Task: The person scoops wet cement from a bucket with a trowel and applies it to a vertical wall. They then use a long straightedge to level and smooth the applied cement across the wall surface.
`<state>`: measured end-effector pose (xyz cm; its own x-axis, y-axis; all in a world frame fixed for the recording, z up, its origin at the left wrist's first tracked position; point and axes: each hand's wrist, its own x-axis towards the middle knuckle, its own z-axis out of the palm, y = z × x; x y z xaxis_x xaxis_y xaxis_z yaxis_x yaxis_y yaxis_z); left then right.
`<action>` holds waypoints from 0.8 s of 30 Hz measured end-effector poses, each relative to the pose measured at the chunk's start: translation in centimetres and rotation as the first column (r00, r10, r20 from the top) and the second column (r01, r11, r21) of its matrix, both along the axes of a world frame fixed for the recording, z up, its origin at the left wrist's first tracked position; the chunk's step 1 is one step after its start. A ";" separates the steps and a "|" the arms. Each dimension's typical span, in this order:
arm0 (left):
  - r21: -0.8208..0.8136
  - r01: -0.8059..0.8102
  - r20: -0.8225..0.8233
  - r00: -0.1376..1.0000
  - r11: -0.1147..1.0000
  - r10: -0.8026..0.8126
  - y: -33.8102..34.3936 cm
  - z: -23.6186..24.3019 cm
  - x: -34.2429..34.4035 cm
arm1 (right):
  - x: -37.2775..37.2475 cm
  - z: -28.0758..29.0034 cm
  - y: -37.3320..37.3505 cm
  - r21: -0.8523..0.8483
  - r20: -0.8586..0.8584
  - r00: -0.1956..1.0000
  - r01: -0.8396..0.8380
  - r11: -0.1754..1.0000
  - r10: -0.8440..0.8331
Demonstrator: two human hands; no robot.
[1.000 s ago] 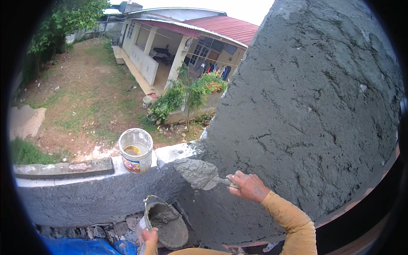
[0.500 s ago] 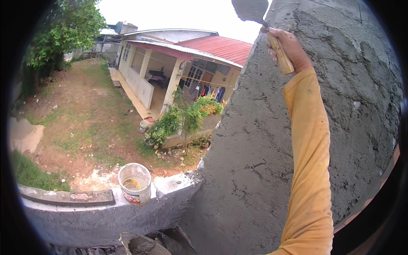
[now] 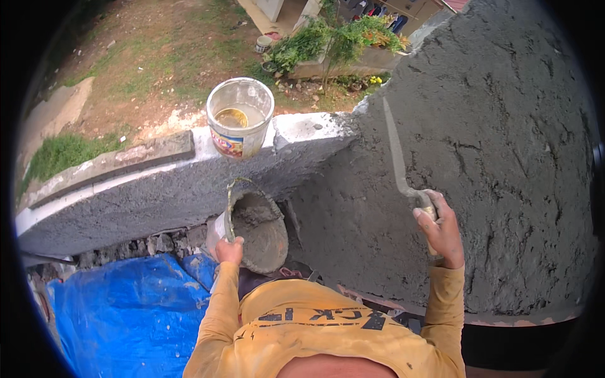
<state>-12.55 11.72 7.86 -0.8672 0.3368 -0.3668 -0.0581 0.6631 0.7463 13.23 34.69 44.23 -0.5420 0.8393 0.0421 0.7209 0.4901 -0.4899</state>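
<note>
My left hand [image 3: 229, 249] is closed on the rim of a mortar bucket [image 3: 218, 228], which tilts so that its mouth faces me. Wet grey mortar [image 3: 253, 217] lies inside it. In my right hand [image 3: 443, 230] is a trowel [image 3: 396, 143], gripped by its wooden handle. The trowel's blade shows nearly edge-on, pointing up and away, in front of a wall [image 3: 504, 170] covered in rough grey mortar. I cannot tell whether the blade touches the wall.
A white bucket [image 3: 257, 140] with a yellowish round container inside stands on the low wall [image 3: 302, 129]. A narrow slab [image 3: 120, 165] lies along that wall's top. Blue tarp [image 3: 135, 309] is spread at lower left. Beyond are a yard, plants [image 3: 315, 47] and a house.
My right hand has come down with the trowel from the wall's upper edge. My left hand has come into view, holding the mortar bucket. The view has tilted downward.
</note>
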 end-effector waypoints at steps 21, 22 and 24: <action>0.221 0.004 0.143 0.989 0.975 -0.037 0.8 4.6 1.8 | -1.2 -23.0 -3.4 0.019 0.283 0.888 -0.384 0.923 0.363; 0.173 0.004 0.132 0.991 0.985 -0.027 0.6 3.4 1.9 | -1.3 -20.9 -3.0 0.029 0.307 0.881 -0.387 0.922 0.360; 0.157 -0.031 0.123 0.992 0.987 0.012 0.0 1.0 2.7 | -1.3 -15.7 -1.3 0.085 0.358 0.875 -0.379 0.921 0.327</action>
<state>-9.85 11.73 8.87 -0.8272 0.3805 -0.4136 -0.1679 0.5350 0.8280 11.95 33.37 28.50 -0.8051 0.5873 -0.0834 0.5926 0.7903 -0.1555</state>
